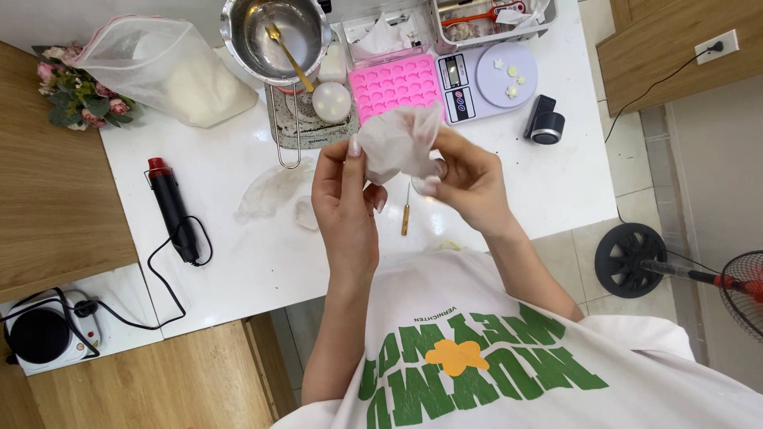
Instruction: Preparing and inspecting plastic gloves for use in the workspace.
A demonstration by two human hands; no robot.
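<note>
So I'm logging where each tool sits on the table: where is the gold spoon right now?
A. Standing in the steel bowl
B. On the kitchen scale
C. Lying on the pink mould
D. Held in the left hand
A: the gold spoon leans inside the steel bowl, its handle over the rim, while both hands hold a crumpled white tissue.

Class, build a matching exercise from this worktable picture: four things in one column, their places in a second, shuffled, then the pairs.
1 crumpled tissue
2 heat gun
3 gold spoon
4 pink mould

a in the steel bowl
b between both hands, the left hand and the right hand
c beside the kitchen scale
d lying on the table's left part

Pairs: 1-b, 2-d, 3-a, 4-c
</note>
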